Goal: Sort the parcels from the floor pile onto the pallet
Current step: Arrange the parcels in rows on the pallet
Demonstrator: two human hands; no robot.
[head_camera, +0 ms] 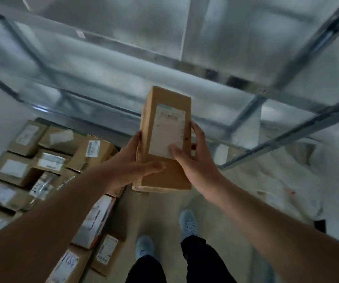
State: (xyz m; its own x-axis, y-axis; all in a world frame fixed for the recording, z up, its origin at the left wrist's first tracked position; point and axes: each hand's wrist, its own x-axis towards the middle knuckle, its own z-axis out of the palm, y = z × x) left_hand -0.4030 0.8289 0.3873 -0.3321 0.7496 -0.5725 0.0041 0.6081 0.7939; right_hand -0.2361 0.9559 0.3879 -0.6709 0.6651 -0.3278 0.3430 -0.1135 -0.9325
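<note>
I hold a long brown cardboard parcel (164,123) with a white shipping label on top, lifted in front of me at chest height. My left hand (132,166) grips its left side, thumb lying across the near end. My right hand (193,158) grips the right side, thumb pressed on the label's lower corner. A pile of brown labelled parcels (48,160) lies on the floor to my left. No pallet is plainly visible.
A metal shelving rack (246,111) wrapped in pale plastic stands ahead and to the right. White bags or sheeting (283,170) lie under it at right. My feet in light blue shoes (188,222) stand on the bare floor between pile and rack.
</note>
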